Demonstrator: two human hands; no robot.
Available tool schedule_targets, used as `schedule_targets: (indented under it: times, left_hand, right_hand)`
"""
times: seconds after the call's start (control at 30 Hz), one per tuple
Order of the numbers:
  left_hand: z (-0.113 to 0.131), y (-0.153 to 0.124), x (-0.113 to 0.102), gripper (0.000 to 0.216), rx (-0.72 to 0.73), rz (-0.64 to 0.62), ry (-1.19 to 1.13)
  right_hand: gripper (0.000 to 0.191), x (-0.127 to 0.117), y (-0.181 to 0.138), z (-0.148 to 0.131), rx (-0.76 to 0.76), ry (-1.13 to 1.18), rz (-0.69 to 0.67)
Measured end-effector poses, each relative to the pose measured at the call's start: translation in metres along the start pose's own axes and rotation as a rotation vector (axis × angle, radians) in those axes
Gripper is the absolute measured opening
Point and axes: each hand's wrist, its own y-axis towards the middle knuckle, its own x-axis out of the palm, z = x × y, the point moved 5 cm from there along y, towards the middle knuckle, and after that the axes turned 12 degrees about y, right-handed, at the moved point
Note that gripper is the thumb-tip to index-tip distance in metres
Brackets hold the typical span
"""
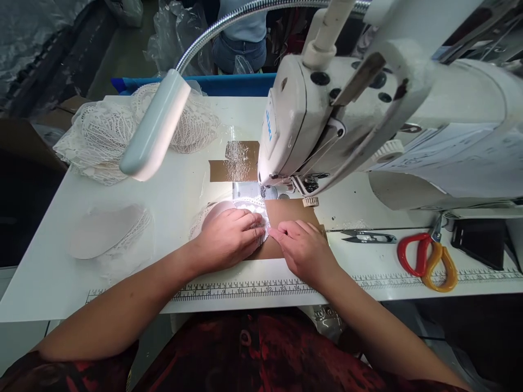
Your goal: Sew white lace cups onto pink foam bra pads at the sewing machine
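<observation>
Your left hand [233, 237] rests on the white lace piece [250, 204] beside the sewing machine [286, 120]; your right hand [304, 251] meets its right edge. Thread snips [370, 237] and scissors [439, 267] lie to your right, a lace pile [104, 136] far left.

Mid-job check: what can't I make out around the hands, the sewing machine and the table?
All in the head view:
- Lace piece: partly covered by the left hand.
- Right hand: its curled fingers hide whether they grip the lace or only touch it.
- Needle tip: too small to tell beneath the sewing machine.
- Lace pile: partly behind the lamp.
- Papers: markings too faint to read.
- Person: upper body cut off by the top edge.
</observation>
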Motion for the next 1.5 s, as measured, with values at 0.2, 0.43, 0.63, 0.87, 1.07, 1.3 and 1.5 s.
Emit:
schedule_targets:
  times: [0.2, 0.43, 0.63, 0.87, 1.07, 1.3, 1.5]
  left_hand:
    - [-0.005, 0.008, 0.005, 0.037, -0.068, -0.037, 0.133]
    - [-0.003, 0.008, 0.012, 0.039, 0.02, -0.087, 0.308]
    - [-0.006, 0.007, 0.006, 0.038, -0.086, -0.065, 0.161]
    - [-0.012, 0.008, 0.007, 0.04, -0.046, -0.089, 0.161]
    - [-0.027, 0.015, 0.009, 0.046, 0.009, -0.138, 0.166]
    - [-0.049, 0.023, 0.012, 0.048, 0.031, -0.16, 0.206]
    - [-0.045, 0.021, 0.007, 0.036, 0.074, -0.057, 0.133]
  right_hand:
    - [0.032, 0.0, 0.001, -0.001, -0.016, -0.027, 0.014]
    - [0.029, -0.001, 0.001, -0.003, -0.008, -0.031, 0.02]
    - [0.029, -0.001, 0.0, -0.003, -0.005, -0.019, 0.035]
    - [0.026, -0.001, 0.004, -0.002, -0.022, -0.025, 0.042]
    - [0.026, -0.004, 0.02, 0.004, 0.013, 0.001, -0.108]
    - [0.022, -0.005, 0.04, 0.01, 0.041, -0.037, -0.203]
    - [0.027, -0.004, 0.039, 0.012, 0.027, -0.064, -0.112]
